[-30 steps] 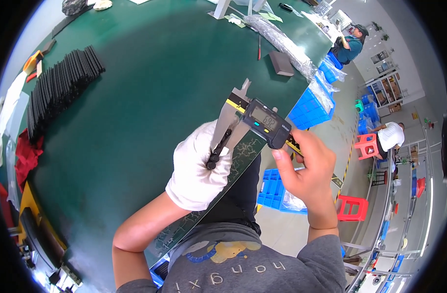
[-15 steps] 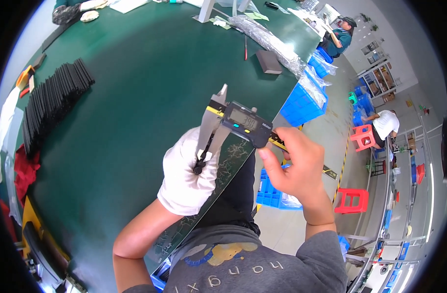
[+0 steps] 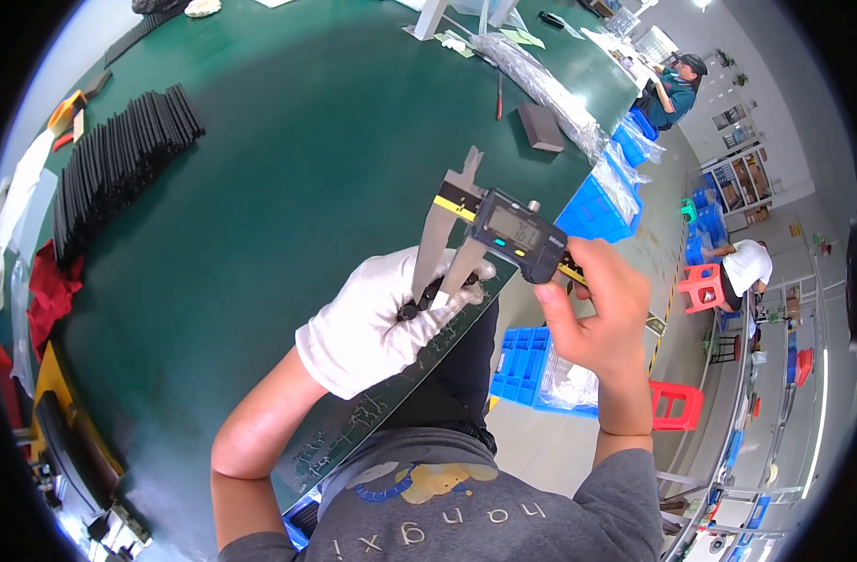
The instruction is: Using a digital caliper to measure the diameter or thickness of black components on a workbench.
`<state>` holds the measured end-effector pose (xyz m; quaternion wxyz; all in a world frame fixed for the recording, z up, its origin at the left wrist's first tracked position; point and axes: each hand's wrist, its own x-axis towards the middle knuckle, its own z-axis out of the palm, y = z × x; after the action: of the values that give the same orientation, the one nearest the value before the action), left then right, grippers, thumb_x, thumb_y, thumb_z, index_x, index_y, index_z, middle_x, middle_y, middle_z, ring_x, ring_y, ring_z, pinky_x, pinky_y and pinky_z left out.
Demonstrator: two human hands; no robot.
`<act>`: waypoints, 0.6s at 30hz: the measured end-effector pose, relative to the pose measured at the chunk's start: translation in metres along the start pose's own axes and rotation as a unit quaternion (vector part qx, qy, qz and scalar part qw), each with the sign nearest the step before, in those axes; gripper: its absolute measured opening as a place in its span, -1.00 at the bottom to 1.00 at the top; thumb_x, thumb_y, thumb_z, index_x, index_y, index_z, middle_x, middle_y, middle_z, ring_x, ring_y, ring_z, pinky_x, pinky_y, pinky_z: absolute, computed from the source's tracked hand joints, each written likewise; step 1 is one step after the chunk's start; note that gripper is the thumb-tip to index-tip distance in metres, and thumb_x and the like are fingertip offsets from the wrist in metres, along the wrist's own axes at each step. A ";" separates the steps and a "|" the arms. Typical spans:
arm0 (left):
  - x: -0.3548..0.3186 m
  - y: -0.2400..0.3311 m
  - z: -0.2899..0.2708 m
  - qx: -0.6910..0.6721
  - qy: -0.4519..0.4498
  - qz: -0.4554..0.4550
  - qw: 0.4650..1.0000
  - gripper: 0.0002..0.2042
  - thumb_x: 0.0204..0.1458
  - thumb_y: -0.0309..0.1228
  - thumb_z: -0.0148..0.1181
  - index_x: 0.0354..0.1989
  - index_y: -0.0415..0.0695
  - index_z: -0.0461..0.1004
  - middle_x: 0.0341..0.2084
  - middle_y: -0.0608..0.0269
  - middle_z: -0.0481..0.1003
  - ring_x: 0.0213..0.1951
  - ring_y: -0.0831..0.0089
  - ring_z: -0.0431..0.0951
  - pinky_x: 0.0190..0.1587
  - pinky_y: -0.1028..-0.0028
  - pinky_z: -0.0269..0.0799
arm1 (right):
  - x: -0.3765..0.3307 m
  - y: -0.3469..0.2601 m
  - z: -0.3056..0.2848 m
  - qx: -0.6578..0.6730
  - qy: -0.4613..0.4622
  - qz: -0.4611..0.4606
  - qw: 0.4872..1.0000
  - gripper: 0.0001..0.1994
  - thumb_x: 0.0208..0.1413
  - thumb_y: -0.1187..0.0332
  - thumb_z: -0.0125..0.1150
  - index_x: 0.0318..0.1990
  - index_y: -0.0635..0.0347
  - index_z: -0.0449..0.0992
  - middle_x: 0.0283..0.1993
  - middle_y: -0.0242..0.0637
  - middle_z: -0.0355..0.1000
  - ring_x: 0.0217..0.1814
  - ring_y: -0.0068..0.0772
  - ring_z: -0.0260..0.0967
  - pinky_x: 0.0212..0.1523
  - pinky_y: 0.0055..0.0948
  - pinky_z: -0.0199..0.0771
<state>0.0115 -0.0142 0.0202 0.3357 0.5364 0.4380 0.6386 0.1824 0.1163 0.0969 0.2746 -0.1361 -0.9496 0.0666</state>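
My left hand, in a white glove, is closed around a small black rod whose round end sticks out near the thumb. My bare right hand grips a digital caliper by its slide and beam end. The caliper's jaws stand apart and reach down to the gloved fingers, one on each side of part of the black piece. A small white patch shows between the jaw and the glove. How far the rod runs inside the glove is hidden.
A row of black rods lies on the green table at the left, beside a red cloth. A dark block and plastic-wrapped lengths lie at the far right. Blue crates stand beside the table edge. Two people sit farther off.
The caliper jaws have opened wider. The black rod has tilted from near upright to lying more across the glove. Both hands have shifted slightly to the right.
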 end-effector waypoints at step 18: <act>0.001 0.006 -0.018 -0.095 -0.128 -0.083 0.984 -0.74 0.12 -0.35 0.12 -0.08 -0.22 0.46 -0.29 0.26 0.49 -0.25 0.49 0.48 -0.12 0.48 0.38 | 0.021 -0.002 -0.005 -0.028 -0.026 -0.047 0.998 -0.73 -0.21 0.28 0.38 -0.40 0.22 0.46 -0.59 -0.30 0.37 -0.64 -0.31 0.32 -0.65 -0.45 0.23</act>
<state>-0.0065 -0.0189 0.0257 0.4903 0.5412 0.3714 0.5733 0.1676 0.1210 0.1115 0.2490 -0.0970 -0.9632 0.0301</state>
